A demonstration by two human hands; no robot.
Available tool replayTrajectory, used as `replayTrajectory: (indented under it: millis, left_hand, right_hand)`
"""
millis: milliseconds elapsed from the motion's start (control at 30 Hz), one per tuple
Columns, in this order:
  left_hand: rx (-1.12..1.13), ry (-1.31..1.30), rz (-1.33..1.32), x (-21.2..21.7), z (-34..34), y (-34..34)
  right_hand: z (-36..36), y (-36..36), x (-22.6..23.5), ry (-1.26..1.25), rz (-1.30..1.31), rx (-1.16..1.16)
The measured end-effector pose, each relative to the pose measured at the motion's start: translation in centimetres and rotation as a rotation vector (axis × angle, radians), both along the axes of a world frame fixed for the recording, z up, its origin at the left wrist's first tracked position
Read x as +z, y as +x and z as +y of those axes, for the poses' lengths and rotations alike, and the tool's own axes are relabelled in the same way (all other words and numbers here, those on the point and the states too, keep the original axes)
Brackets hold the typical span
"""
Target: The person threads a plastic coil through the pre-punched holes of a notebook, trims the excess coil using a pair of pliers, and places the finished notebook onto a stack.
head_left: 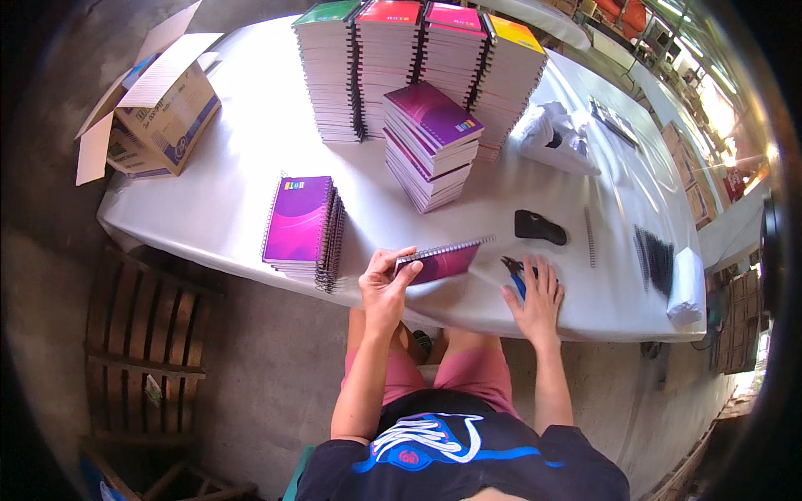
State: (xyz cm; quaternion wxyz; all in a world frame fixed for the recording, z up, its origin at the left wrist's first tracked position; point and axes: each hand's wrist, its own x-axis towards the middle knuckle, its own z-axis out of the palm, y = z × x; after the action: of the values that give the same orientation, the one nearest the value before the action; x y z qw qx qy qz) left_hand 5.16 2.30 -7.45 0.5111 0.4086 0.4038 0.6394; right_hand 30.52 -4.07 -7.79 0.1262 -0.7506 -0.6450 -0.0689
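Note:
My left hand [384, 292] grips a purple spiral notebook [449, 264] by its left end, thumb on the near side. The notebook is tilted above the front edge of the table, its wire spine uppermost. To its right, my right hand [539, 305] lies over the blue-handled pliers [518, 279] with the fingers spread, partly covering the handles. Left of my left hand stands a short stack of bound purple notebooks [298, 219]. Farther back is a taller, unevenly turned stack of purple-covered books [433, 125], without visible coils on most sides.
Tall stacks of spiral notebooks [386, 75] line the back. An open carton [167, 121] sits far left. On the right lie a black cloth-like piece [539, 226], a single coil [591, 238], several black coils [654, 259], a white roll [686, 285] and a white plastic bag [558, 142].

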Motion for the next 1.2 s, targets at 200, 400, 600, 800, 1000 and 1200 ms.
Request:
replayTrajectory:
  millis: [200, 400, 600, 800, 1000, 1200]
  left_hand:
    - [0.242, 0.34, 0.469, 3.7, -1.0, 1.0]
    - [0.338, 0.482, 0.633, 4.5, -1.5, 0.9]
    - [0.366, 0.54, 0.642, 5.1, -1.9, 0.6]
    - [0.422, 0.59, 0.627, 4.8, -2.4, 1.2]
    - [0.535, 0.53, 0.635, 5.1, -2.3, 0.4]
    - [0.606, 0.435, 0.076, 8.4, -3.2, -2.4]
  right_hand:
    - [-0.7, -4.8, 5.4, 0.137, 0.542, 0.313]
    - [-0.6, -9.8, 10.5, 0.281, 0.507, 0.553]
    - [-0.2, -10.0, 9.9, 0.189, 0.553, 0.585]
    - [-1.3, -9.3, 8.5, -0.668, 2.083, 0.444]
    - [-1.1, -9.0, 6.5, -0.171, 0.968, 0.42]
    - [1.5, -3.2, 2.2, -0.079, 0.047, 0.041]
